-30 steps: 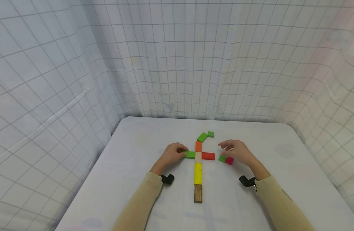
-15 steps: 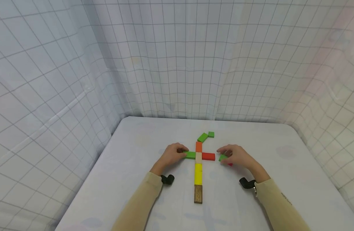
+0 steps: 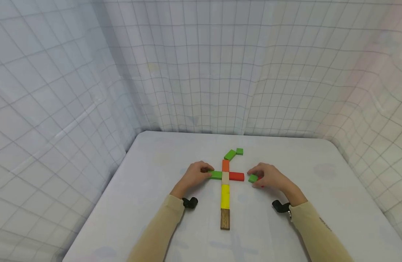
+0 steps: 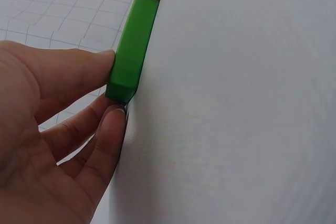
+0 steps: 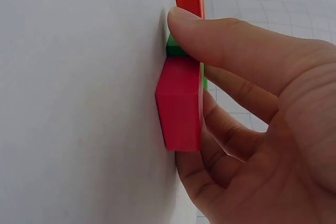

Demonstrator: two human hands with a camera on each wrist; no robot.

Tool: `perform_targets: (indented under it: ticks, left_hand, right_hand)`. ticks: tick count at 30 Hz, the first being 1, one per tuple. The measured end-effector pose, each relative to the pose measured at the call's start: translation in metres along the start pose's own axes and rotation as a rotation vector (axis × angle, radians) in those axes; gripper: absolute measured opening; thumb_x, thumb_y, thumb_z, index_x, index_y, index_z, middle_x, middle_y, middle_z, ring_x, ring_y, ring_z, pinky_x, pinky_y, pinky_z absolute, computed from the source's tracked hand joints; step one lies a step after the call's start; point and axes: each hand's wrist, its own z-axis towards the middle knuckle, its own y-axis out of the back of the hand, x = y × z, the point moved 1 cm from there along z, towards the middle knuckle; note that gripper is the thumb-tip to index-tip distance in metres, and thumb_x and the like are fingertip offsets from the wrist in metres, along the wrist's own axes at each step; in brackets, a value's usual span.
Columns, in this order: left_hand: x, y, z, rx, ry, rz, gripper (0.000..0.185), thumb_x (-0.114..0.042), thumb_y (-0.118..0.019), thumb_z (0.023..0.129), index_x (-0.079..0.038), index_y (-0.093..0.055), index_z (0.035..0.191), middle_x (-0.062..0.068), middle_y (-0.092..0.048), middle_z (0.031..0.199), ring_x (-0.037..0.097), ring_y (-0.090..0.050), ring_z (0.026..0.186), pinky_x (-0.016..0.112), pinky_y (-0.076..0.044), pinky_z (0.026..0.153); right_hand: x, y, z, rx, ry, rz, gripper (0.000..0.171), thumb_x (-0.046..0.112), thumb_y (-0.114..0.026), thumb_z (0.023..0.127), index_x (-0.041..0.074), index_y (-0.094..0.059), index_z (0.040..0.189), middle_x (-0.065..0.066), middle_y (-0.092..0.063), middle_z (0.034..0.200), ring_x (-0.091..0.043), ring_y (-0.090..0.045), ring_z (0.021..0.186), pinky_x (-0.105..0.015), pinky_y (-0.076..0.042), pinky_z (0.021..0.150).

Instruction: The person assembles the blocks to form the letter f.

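Observation:
My left hand (image 3: 195, 174) pinches the outer end of a green block (image 4: 128, 51) between thumb and fingers. That block lies flat, its inner end against a pale wooden block (image 3: 225, 178). Opposite, a red block (image 3: 236, 176) extends rightward from the pale one. My right hand (image 3: 268, 175) curls around a small green block (image 3: 253, 178), thumb on the near side and index finger on the far side. A dark pink block (image 5: 179, 106) adjoins this green one under the hand; in the head view it is mostly hidden by the thumb.
An orange block (image 3: 225, 165) stands above the pale one, with a slanted green block (image 3: 230, 154) and a small green square (image 3: 239, 151) beyond. Below run yellow blocks (image 3: 225, 196) and a dark brown block (image 3: 225, 219). Gridded white curtains (image 3: 194, 72) enclose the white table (image 3: 148, 156).
My right hand has lowered and closed in around the small green block, covering most of the dark pink one. The left hand has stayed at its green block.

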Motion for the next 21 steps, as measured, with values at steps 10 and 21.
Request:
perform_targets:
  ticks: [10, 21]
  left_hand:
    - [-0.0043, 0.0018, -0.0002, 0.008, 0.006, 0.038, 0.019, -0.017, -0.071, 0.094, -0.013, -0.077, 0.112, -0.002, -0.066, 0.100, 0.015, -0.058, 0.088, 0.035, -0.050, 0.080]
    - [-0.0022, 0.0000, 0.0017, 0.002, 0.011, 0.026, 0.018, -0.017, -0.072, 0.094, -0.015, -0.077, 0.111, -0.003, -0.066, 0.100, 0.016, -0.057, 0.088, 0.034, -0.049, 0.081]
  right_hand:
    - [0.0017, -0.0017, 0.0010, -0.001, 0.002, -0.022, 0.037, 0.015, -0.087, 0.079, 0.019, -0.076, 0.114, 0.003, -0.061, 0.098, -0.021, -0.053, 0.090, -0.037, -0.049, 0.076]
    - [0.0000, 0.0006, 0.0020, 0.007, -0.014, -0.037, 0.035, 0.017, -0.086, 0.080, 0.022, -0.075, 0.113, 0.004, -0.062, 0.098, -0.021, -0.054, 0.091, -0.036, -0.050, 0.076]
